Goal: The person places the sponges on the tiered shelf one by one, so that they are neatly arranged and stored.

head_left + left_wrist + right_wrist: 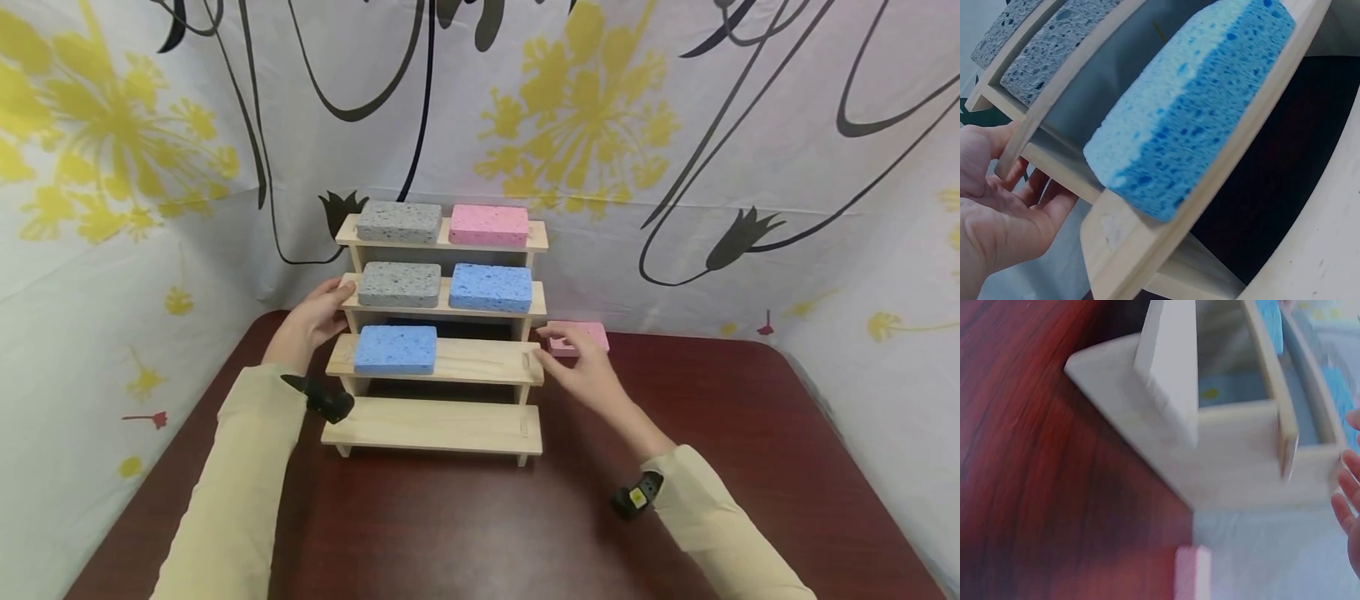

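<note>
A four-tier wooden stepped rack [431, 427] stands on the table. On its top tier sit a grey sponge [399, 223] and a pink sponge [489, 226]. One tier lower are another grey sponge [400, 286] and a blue sponge [491, 288]; a second blue sponge [395, 350] lies on the left of the third tier. My left hand [1007, 206] grips the second tier's left end, thumb above and fingers below. Beside the rack's right side, my right hand [582, 367] has its fingers loosely bent and holds nothing. Behind it lies a pink sponge [595, 335], partly hidden.
The dark red table [450, 525] runs around the rack. White patterned cloth [585, 275] hangs close behind it and along both sides. Black straps with small devices sit on both wrists.
</note>
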The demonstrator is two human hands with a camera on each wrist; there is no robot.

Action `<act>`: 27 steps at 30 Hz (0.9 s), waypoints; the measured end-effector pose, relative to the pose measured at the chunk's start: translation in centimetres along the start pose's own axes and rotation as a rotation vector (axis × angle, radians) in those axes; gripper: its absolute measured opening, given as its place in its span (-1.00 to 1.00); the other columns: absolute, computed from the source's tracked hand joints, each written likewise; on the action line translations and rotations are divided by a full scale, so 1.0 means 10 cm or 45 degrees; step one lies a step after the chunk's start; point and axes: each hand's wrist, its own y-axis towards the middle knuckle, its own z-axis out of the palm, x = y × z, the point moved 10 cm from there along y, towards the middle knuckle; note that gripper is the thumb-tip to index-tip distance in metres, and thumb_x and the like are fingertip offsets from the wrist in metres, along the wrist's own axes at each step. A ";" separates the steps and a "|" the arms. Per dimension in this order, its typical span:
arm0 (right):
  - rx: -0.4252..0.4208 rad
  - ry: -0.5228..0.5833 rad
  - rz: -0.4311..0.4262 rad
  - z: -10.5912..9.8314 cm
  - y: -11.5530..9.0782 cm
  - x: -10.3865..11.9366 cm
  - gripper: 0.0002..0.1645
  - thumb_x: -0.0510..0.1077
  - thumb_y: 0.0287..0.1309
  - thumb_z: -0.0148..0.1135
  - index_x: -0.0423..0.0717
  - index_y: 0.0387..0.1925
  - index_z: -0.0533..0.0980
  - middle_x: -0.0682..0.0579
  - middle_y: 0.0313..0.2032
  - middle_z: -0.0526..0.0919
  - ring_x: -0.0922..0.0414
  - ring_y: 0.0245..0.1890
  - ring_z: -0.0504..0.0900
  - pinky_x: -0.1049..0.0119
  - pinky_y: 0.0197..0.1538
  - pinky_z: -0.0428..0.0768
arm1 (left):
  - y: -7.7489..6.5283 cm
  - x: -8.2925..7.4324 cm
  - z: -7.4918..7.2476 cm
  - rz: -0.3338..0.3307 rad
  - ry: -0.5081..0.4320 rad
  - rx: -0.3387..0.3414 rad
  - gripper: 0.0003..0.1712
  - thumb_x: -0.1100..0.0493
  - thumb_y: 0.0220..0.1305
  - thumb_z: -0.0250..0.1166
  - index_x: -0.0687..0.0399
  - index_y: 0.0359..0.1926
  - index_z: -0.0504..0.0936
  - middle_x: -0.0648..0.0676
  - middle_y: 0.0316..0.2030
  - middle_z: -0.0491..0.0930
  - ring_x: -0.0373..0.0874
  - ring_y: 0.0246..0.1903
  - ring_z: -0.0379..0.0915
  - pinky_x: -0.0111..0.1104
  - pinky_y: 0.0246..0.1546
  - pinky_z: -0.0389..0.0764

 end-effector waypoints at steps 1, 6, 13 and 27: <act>-0.018 0.003 0.046 -0.04 -0.03 -0.09 -0.62 -0.28 -0.05 0.34 -0.24 -0.12 0.53 -0.15 -0.16 0.61 -0.03 -0.12 0.54 0.05 -0.07 0.54 | 0.00 -0.01 0.00 -0.010 -0.006 0.000 -0.31 0.03 0.41 -0.13 -0.06 0.44 -0.21 0.13 0.41 -0.03 -0.03 0.38 -0.06 -0.16 0.39 0.02; -0.062 -0.029 0.273 -0.20 -0.19 -0.60 -0.61 -0.23 0.02 0.30 -0.24 -0.07 0.50 -0.18 -0.14 0.56 -0.07 -0.12 0.53 -0.02 -0.11 0.56 | 0.01 -0.02 -0.02 -0.042 -0.013 0.003 -0.31 0.05 0.40 -0.10 -0.04 0.43 -0.18 0.12 0.40 -0.01 -0.06 0.37 -0.03 -0.20 0.38 0.05; 0.023 -0.088 0.584 -0.23 -0.41 -1.35 -0.50 -0.16 0.11 0.23 -0.30 0.06 0.38 -0.29 -0.01 0.47 -0.18 -0.02 0.47 -0.10 0.03 0.45 | -0.01 -0.05 -0.04 -0.055 -0.058 -0.004 -0.33 0.09 0.40 -0.09 -0.04 0.43 -0.13 0.12 0.39 0.03 -0.06 0.35 0.03 -0.22 0.36 0.12; 0.535 -0.566 0.548 0.21 -0.38 -1.86 -0.10 0.07 0.08 0.20 -0.22 0.33 0.06 -0.36 0.33 0.02 -0.40 0.31 -0.11 -0.34 0.26 -0.03 | 0.01 0.00 -0.06 -0.074 -0.097 -0.068 -0.38 0.10 0.40 -0.07 -0.05 0.41 -0.02 0.09 0.38 0.09 -0.05 0.34 0.07 -0.19 0.35 0.13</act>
